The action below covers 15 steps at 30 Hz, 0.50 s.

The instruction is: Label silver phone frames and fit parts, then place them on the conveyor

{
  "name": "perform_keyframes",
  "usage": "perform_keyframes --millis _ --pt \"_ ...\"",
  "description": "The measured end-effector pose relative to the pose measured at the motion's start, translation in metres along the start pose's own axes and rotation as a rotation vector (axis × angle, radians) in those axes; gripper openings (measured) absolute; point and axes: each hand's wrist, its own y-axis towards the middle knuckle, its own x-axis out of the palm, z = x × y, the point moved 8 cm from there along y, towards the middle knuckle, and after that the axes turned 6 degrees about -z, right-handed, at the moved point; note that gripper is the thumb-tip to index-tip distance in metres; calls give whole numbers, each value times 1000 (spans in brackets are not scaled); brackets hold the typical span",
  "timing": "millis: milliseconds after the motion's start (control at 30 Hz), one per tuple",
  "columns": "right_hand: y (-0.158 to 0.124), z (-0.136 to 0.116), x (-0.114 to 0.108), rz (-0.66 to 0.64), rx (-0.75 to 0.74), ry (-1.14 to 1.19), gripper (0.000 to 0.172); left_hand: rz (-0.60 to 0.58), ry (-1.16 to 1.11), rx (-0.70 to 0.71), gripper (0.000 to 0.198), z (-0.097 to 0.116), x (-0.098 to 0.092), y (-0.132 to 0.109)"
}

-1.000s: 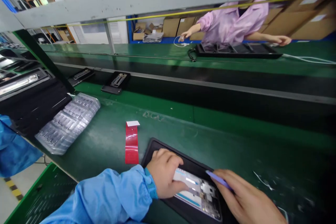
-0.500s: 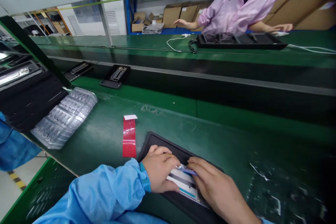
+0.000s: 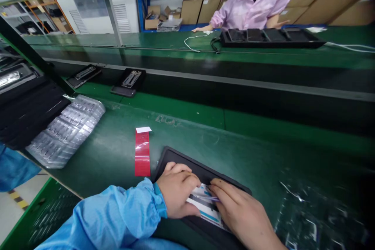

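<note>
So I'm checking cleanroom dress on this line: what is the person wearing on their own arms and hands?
The left hand is bare, with no glove or finger cots. Its arm wears a light blue smock sleeve, loose and creased, ending in a snug teal elastic cuff at the wrist. The right hand is bare too; its wrist and sleeve fall outside the frame.

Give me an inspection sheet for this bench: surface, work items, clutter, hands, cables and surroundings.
Surface: green mat, scuffed.
Work items: opened phone in black tray; thin purple tool across it.
Clutter: red strip; clear blister trays; two fixtures by the conveyor.
Hands: left hand presses the phone; right hand grips the tool.
Cables: white cable on far bench.
Surroundings: person in pink; cardboard boxes.
</note>
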Motion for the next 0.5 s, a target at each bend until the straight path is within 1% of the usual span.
perform_keyframes --millis 67,200,267,367,500 --pt "3 -1 -2 11 -7 0 34 5 -1 1 66 0 0 0" --pt "6 4 -1 -28 19 33 28 20 5 11 69 -4 6 2" --pt "6 3 -3 -29 3 33 28 23 6 16 70 -7 9 3" --pt "0 -3 -8 -4 -43 -23 31 21 5 20 70 -9 11 4" --pt "-11 -12 -9 -36 -60 -119 34 24 -1 26 69 -8 10 3"
